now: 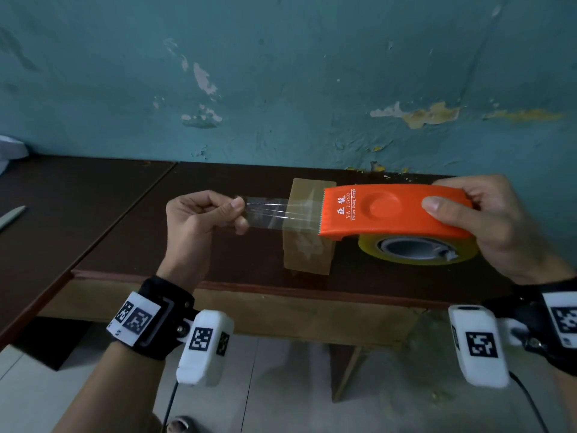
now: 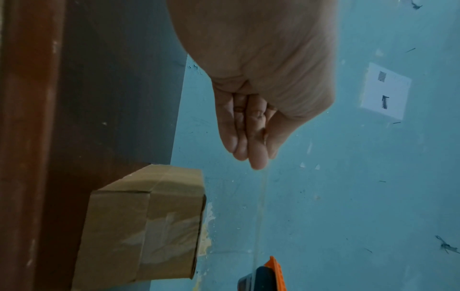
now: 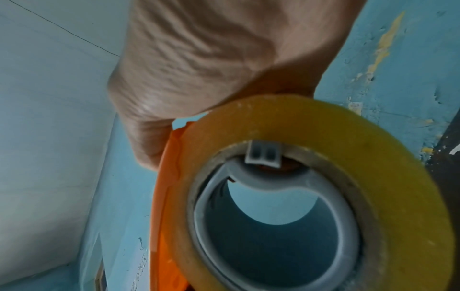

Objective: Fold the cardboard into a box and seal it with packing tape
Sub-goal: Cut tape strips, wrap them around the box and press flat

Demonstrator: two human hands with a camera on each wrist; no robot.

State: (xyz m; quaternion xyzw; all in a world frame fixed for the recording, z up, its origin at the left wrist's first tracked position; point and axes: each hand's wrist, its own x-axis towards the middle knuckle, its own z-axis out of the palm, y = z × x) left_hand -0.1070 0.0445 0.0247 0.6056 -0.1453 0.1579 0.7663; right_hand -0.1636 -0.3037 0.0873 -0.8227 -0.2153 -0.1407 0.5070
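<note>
A small brown cardboard box (image 1: 307, 245) stands folded on the dark table, with clear tape over its top and front (image 2: 169, 232). My right hand (image 1: 487, 220) grips an orange tape dispenser (image 1: 387, 210) that carries a yellowish tape roll (image 1: 418, 248), held above and right of the box. The roll (image 3: 348, 141) fills the right wrist view. My left hand (image 1: 218, 210) pinches the free end of a clear tape strip (image 1: 268, 214) stretched out from the dispenser's toothed edge, in the air left of the box. In the left wrist view the fingers (image 2: 246, 133) are pressed together.
The dark brown table (image 1: 156, 239) runs along a peeling teal wall (image 1: 281, 73); its front edge lies just below the box. A pale flat blade-like object (image 1: 12, 215) lies at the far left. Something white (image 1: 11, 151) sits at the back left corner.
</note>
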